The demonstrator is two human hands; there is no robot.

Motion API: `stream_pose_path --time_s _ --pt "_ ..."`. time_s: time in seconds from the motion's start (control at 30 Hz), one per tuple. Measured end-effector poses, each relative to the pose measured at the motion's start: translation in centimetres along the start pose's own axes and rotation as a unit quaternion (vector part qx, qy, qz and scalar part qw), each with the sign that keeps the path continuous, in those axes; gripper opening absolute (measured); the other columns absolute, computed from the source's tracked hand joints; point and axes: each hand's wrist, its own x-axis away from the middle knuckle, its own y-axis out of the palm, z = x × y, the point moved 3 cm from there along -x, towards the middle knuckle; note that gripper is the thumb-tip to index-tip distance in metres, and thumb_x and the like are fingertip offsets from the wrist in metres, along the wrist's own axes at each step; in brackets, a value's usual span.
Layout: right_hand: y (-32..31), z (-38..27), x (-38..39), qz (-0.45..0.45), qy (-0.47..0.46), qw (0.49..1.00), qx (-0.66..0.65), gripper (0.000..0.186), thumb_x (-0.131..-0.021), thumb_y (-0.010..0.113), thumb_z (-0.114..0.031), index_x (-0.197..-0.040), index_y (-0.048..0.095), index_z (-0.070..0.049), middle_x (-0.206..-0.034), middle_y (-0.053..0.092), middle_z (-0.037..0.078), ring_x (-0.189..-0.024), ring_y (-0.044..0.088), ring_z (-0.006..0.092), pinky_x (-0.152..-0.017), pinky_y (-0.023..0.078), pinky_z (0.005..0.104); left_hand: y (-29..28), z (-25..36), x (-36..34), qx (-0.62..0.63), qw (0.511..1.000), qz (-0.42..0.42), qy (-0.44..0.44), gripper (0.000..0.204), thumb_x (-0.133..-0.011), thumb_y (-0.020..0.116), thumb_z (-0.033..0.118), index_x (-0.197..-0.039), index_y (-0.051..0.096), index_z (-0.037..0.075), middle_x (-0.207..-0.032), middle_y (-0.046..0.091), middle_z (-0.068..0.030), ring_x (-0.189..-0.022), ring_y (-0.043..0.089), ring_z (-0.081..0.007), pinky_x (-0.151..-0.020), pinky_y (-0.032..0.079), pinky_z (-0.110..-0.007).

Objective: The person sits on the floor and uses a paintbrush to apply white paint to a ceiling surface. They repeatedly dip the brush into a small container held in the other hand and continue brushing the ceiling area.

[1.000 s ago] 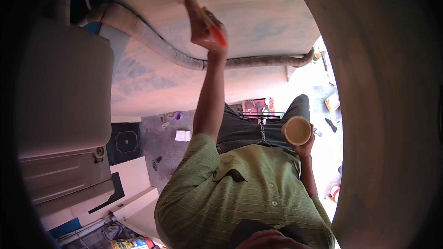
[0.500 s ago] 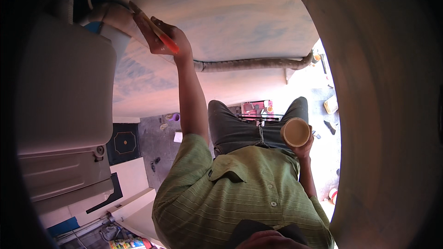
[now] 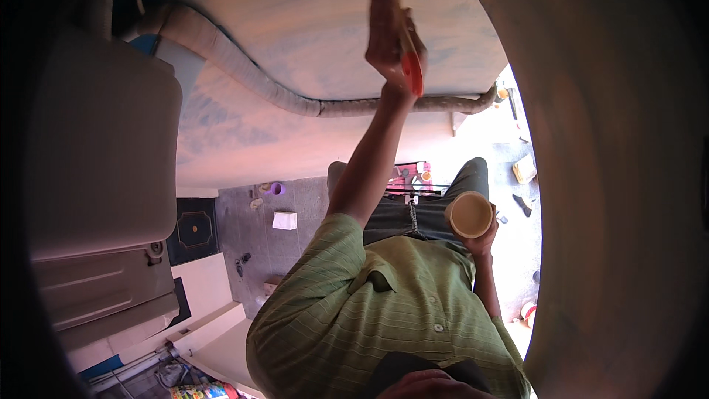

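My left hand (image 3: 393, 48) is raised, gripping a brush (image 3: 410, 66) with a red-and-tan handle; its blurred tip is at the pale, blue-mottled painted surface (image 3: 310, 29) overhead, above a long wrapped pipe (image 3: 281, 96). My right hand (image 3: 481, 235) holds a round cream-coloured container (image 3: 470, 214) with pale contents, low beside my leg.
A large grey-white boxy unit (image 3: 100, 148) fills the left side. A dark curved surface (image 3: 613, 177) borders the right. Far below are a grey tiled floor (image 3: 258, 244), a pink tray of small pots (image 3: 406, 170), a purple cup (image 3: 278, 188) and a white box (image 3: 284, 220).
My left hand with the brush swung left toward the pipe, then moved right and up to a point right of where it began. My right hand with the container has shifted only slightly.
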Motion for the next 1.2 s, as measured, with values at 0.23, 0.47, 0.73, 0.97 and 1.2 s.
stream_pose_path --time_s 0.23,0.47,0.73,0.97,1.2 --pt "0.1 0.1 0.3 0.011 -0.012 1.0 -0.001 0.07 -0.063 0.09 -0.019 -0.122 0.056 -0.002 -0.104 0.072 0.014 -0.092 0.074 0.0271 -0.08 0.058 0.0366 -6.2 0.0 -0.8 -0.002 1.0 -0.026 -0.008 0.034 -0.096 0.061 -0.002 -0.13 0.06 -0.007 -0.135 0.062 -0.0233 -0.121 0.064 -0.0318 -0.097 0.055 -0.035" --pt "0.6 0.2 -0.3 0.002 -0.022 1.0 0.009 0.072 -0.063 0.092 -0.021 -0.123 0.055 -0.002 -0.104 0.072 0.014 -0.093 0.074 0.0269 -0.08 0.058 0.0363 -13.1 -5.2 -5.8 -0.207 0.977 0.041 0.006 0.035 -0.099 0.058 0.001 -0.132 0.057 -0.012 -0.135 0.06 -0.0277 -0.123 0.062 -0.037 -0.099 0.052 -0.038" --pt "0.7 0.2 -0.2 0.002 -0.006 1.0 -0.007 0.072 -0.063 0.092 -0.023 -0.122 0.055 -0.003 -0.103 0.072 0.013 -0.093 0.074 0.0269 -0.08 0.058 0.0364 -7.4 -7.3 -2.2 -0.125 0.989 0.077 -0.016 0.038 -0.098 0.058 0.003 -0.135 0.057 -0.007 -0.141 0.056 -0.0244 -0.134 0.053 -0.0341 -0.109 0.048 -0.041" --pt "0.0 0.6 0.6 0.027 -0.021 0.999 0.022 0.071 -0.064 0.091 -0.025 -0.121 0.055 -0.002 -0.102 0.071 0.013 -0.092 0.073 0.0277 -0.078 0.058 0.0373 2.8 2.0 6.3 0.044 0.997 -0.065 -0.009 0.039 -0.089 0.064 -0.007 -0.127 0.063 -0.005 -0.131 0.065 -0.0216 -0.122 0.063 -0.0332 -0.101 0.054 -0.038" --pt "-0.5 0.1 1.0 0.027 -0.014 0.999 0.018 0.072 -0.063 0.092 -0.022 -0.121 0.055 -0.002 -0.102 0.07 0.014 -0.091 0.073 0.028 -0.078 0.057 0.0368 -3.5 1.3 4.7 -0.164 0.983 -0.076 0.042 0.036 -0.096 0.061 0.0 -0.132 0.059 -0.004 -0.13 0.065 -0.0212 -0.116 0.067 -0.0315 -0.09 0.057 -0.035"
